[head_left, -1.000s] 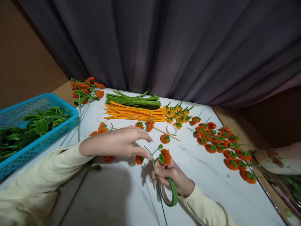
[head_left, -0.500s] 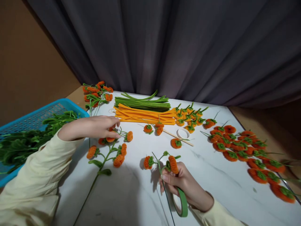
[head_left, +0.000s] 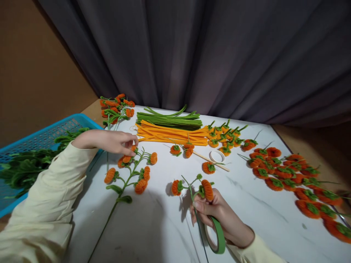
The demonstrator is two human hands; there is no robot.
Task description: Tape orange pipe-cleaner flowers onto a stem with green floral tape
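A finished-looking branch (head_left: 122, 189) with several ribbed orange pipe-cleaner fruits and green leaves lies on the white table. At its upper left, my left hand (head_left: 116, 141) has its fingers bent around one orange pipe-cleaner fruit (head_left: 133, 148). My right hand (head_left: 216, 212) pinches a thin green stem (head_left: 201, 228), which bears two orange fruits (head_left: 207, 190) and small green leaves at its top. A roll of green floral tape (head_left: 220, 235) hangs from the same hand, its ring around the lower fingers. Part of the stem is hidden behind the fingertips.
Green pipe cleaners (head_left: 170, 120) and yellow-orange ones (head_left: 172, 134) lie in bundles at the back. Several yellow-orange fruits (head_left: 223, 135) and darker orange fruits (head_left: 285, 170) spread rightward. A blue basket (head_left: 79, 118) of green leaves stands left. A white ring (head_left: 216, 156) rests by a thin stick (head_left: 204, 158).
My left hand has shifted back and left over the branch, uncovering some fruits, and its fingers have drawn in on one. My right hand keeps its hold. The whole view has shifted slightly.
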